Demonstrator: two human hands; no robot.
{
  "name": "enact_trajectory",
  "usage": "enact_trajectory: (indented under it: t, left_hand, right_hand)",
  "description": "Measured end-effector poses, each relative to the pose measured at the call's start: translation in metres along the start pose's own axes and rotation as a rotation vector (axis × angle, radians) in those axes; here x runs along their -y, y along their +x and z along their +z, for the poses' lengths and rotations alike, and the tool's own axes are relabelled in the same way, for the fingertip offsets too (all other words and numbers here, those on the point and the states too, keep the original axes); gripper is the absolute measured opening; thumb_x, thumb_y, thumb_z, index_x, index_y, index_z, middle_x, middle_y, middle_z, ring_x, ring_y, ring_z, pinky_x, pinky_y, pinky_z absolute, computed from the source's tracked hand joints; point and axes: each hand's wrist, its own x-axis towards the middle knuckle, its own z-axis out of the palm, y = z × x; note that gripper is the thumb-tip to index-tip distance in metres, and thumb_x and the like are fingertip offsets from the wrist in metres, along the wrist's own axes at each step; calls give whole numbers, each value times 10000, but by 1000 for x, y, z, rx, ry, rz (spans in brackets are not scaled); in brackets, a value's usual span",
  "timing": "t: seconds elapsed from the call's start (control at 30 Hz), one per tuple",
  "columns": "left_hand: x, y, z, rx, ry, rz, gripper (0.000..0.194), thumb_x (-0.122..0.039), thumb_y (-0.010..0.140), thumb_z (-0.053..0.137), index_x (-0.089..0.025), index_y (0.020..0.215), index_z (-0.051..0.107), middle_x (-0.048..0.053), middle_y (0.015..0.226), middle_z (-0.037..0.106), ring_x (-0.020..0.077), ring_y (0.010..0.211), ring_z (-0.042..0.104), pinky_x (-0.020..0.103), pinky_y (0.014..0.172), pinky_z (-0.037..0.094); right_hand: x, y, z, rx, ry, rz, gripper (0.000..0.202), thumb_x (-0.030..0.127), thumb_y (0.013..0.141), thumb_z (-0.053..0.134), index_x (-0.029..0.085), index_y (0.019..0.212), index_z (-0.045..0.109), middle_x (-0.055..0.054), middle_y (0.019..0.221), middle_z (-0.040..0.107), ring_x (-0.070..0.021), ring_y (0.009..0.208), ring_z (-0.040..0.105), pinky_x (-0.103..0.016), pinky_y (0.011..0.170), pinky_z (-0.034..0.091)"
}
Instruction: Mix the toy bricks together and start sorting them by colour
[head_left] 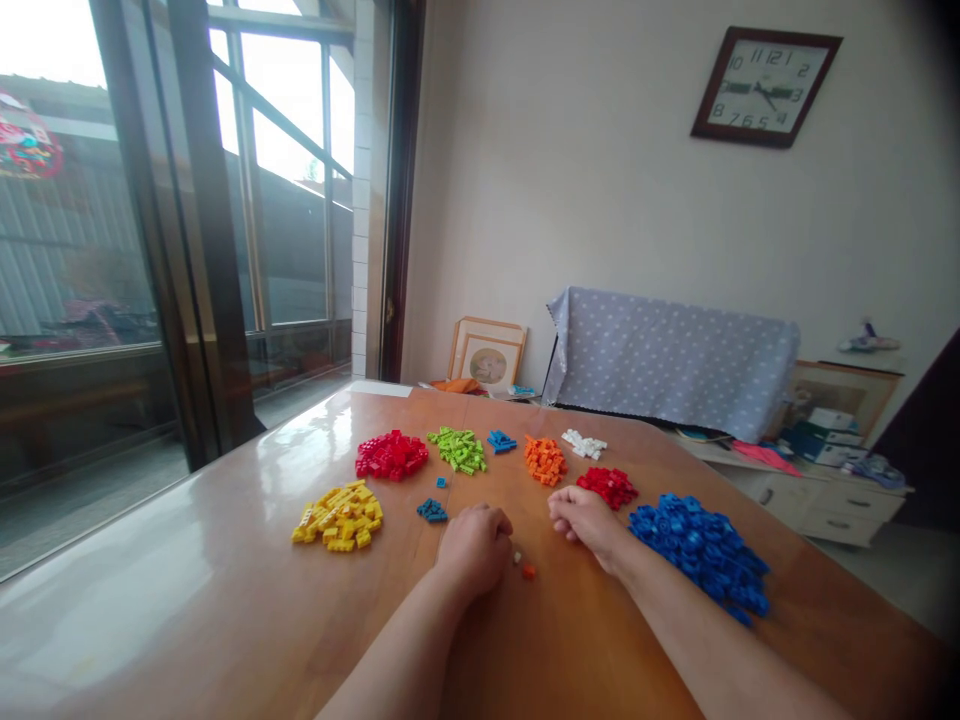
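Observation:
My left hand [474, 548] rests on the table with its fingers curled in; whether anything is inside cannot be seen. Close beside it lie a small white brick [517, 557] and an orange brick [529, 572]. My right hand [589, 520] is closed, fingertips drawn together, just in front of a pile of red bricks [609, 486]. What it may hold is hidden. A large heap of blue bricks [697, 550] spreads to the right of that hand. Left of my left hand sit a few dark teal bricks [432, 510] and one loose blue brick [441, 482].
On the wooden table [225, 600] stand more piles: yellow bricks [339, 517], dark red bricks [391, 455], lime green bricks [459, 450], blue pieces [501, 441], orange bricks [545, 460] and white bricks [584, 444]. Behind are a cloth-covered object [671, 360] and a cabinet [832, 505].

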Motion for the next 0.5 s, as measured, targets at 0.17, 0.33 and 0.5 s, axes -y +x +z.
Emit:
enact_trajectory:
  t: [0.17,0.33,0.5]
  left_hand:
    - [0,-1,0,1,-1,-14,241,-171,801,556,-251,931,742,33,1016,731,200,968,649,261,802,448]
    - [-1,-1,-1,-1,3,-23,254,-159,793,558,-250,936,747,34,1030,738,201,985,653,257,823,452]
    - [-1,0,-2,-3,1,-17,244,-159,789,561,-255,913,747,31,1012,738,198,950,661,253,778,453]
  right_hand:
    - [8,-58,12,347,-302,-205,203,383,828,659,190,891,675,13,746,645,-117,646,549,-223,591,404]
    - [10,-79,17,302,-579,-427,69,266,770,687,215,815,697,-13,857,653,-155,779,587,-244,682,417]
    - [4,-55,16,250,-284,-217,103,289,816,611,192,819,646,23,678,610,-116,611,539,-217,544,365]
